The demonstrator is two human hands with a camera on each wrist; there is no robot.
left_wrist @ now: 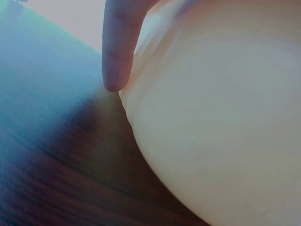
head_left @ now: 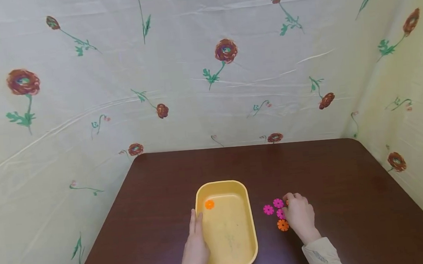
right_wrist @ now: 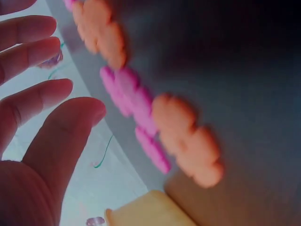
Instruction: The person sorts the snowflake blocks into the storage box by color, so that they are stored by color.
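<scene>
My left hand lies flat along the 9 o'clock wall of the yellow tub, fingers straight, pressing it rather than gripping; the left wrist view shows one fingertip against the smooth rounded plastic. My right hand sits over the flower discs at 3 o'clock of the tub – fingers look loosely spread in the right wrist view, nothing pinched that I can see.

Discs: pink ones and an orange one lie flat on the dark wood bench, touching or just beside each other. One more orange disc is inside the tub, at its 11 o'clock corner.

Judged handling – the discs look thin, stiff, light plastic with notched petal edges; flat on a glossy top they'd likely be slippery, so pinch by the rim. Tub looks light and rigid, liable to slide unless braced.
</scene>
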